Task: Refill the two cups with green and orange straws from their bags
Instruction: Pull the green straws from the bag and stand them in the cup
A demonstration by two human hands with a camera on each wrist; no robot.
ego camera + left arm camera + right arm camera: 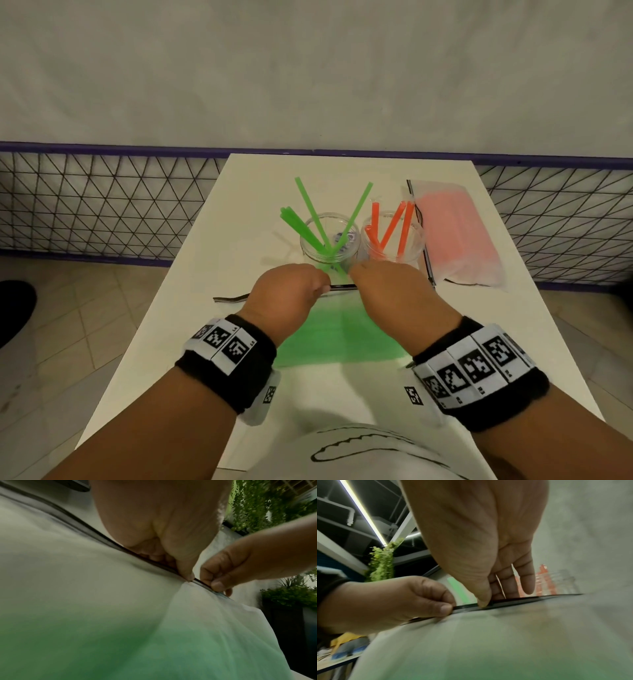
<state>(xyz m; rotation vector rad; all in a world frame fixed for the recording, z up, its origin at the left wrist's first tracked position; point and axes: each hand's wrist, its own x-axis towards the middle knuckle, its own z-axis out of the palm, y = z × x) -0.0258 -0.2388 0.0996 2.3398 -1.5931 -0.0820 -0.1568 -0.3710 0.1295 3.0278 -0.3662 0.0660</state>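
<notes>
Opening the green bag (pixel 337 334); lying flat on the white table (pixel 191 274) right in front of the body, its dark zip strip (pixel 339 286) at the far edge, just short of the two clear cups. Left hand (pixel 291 291) curled, thumb and forefinger pinching the strip; right hand (pixel 394 291) pinching the same strip just beside it, thumb pressed on top, the other fingers (pixel 527 582) hanging straighter behind. Seal apparently still closed between the two pinches, though blur in both wrist views leaves that uncertain.

Left cup (pixel 329 240) holding a few green straws (pixel 308 212) fanned out; right cup (pixel 390 240), touching or nearly touching it, holding a few orange straws (pixel 390 226); both far from full. Orange bag (pixel 455 236) lying flat at the right of the table, just beside the right cup, untouched and seemingly sealed.

Early in the task by this reading: neither bag emptied, neither cup topped up. Next move likely calling for a pull apart of the two lips of the strip, one hand per lip, gently enough not to drag the bag forward into the cups standing just beyond; then a reach inside for a bundle of green straws, dropped upright into the left cup; the same afterwards for the orange bag and right cup.
</notes>
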